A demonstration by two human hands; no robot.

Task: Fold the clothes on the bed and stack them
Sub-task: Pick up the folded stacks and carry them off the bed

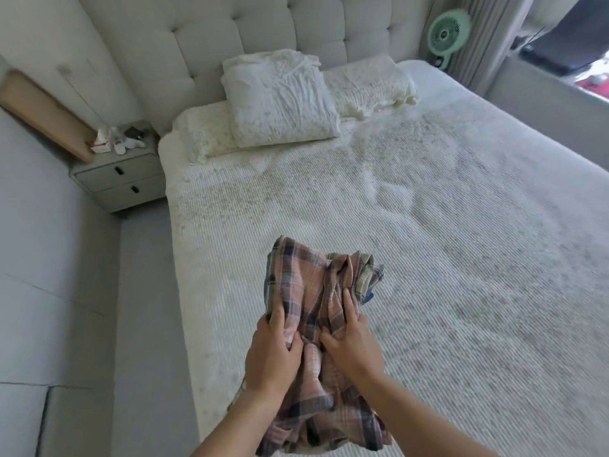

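Both your left hand point(272, 349) and right hand point(351, 344) clutch the bunched plaid shirt point(306, 288); uneven grip risks crooked folds on the bed point(461, 242).

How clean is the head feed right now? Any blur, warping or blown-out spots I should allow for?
Head view: wide-angle warp bends the headboard and the bed edges; the right side is smeared, the green fan soft. Daylight is even and shadows faint, though the white pillow looks washed out. Both hands, left and right, and their grip on the plaid shirt read fairly sharp.
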